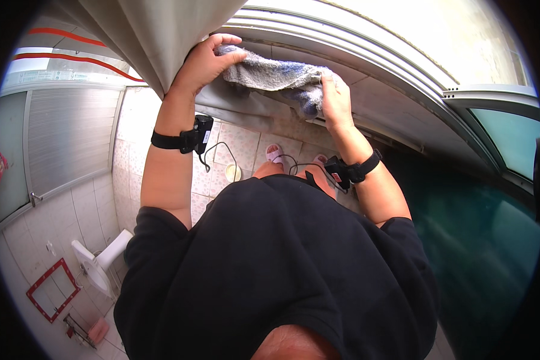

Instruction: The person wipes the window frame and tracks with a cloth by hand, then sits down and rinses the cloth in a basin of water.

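A worn grey-white terry cloth (274, 74) with blue patches is stretched between my two hands at the window. My left hand (213, 60) pinches its left end between thumb and fingers, close beside the hanging curtain. At the other end, my right hand (336, 96) grips the cloth with the thumb on top, and a crumpled blue-grey part droops beside that thumb. The cloth is in front of the tiled wall just below the aluminium window track (342, 49). Whether it touches the wall is hard to tell.
A pale curtain (153, 36) hangs against my left forearm. To the right are an aluminium-framed window sash (499, 130) and a dark green pane (472, 252). A small yellowish bowl (233, 173) stands on the tiled floor. Left, a white washbasin (94, 270) and a red-framed mirror (53, 290) are visible.
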Demonstrator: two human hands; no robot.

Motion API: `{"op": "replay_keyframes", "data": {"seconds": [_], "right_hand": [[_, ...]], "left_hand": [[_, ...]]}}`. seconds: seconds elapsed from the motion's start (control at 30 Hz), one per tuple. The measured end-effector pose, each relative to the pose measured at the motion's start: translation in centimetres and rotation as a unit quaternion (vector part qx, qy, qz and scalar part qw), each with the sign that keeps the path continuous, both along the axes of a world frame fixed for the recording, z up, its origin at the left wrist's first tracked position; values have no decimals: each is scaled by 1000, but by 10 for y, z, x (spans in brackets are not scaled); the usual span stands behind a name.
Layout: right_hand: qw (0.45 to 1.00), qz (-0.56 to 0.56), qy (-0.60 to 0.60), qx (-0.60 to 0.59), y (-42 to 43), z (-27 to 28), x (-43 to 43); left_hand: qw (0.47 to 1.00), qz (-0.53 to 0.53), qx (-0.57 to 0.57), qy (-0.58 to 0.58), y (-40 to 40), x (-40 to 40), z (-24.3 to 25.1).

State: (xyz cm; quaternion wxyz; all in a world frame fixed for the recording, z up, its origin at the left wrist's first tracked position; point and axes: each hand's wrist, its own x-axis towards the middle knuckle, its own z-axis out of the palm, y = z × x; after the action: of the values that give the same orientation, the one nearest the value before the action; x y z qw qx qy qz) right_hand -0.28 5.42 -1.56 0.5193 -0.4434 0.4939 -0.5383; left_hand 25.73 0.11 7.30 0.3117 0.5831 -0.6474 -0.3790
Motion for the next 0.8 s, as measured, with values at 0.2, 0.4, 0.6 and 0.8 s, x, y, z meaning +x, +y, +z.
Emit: {"op": "replay_keyframes", "data": {"seconds": [0.2,0.4,0.6,0.8], "right_hand": [[982,8,-148,113,3,12,4],[990,98,5,-103,-5,14,31],[889,91,372,-251,-13,37,66],[843,105,452,-272,-24,28,69]], "left_hand": [[946,8,-176,-273,6,3,-14],[969,227,-34,87,-15,-8,-11],[952,201,-231,-7,-14,-5,-44],[893,103,-375,-226,4,-26,-38]]}}
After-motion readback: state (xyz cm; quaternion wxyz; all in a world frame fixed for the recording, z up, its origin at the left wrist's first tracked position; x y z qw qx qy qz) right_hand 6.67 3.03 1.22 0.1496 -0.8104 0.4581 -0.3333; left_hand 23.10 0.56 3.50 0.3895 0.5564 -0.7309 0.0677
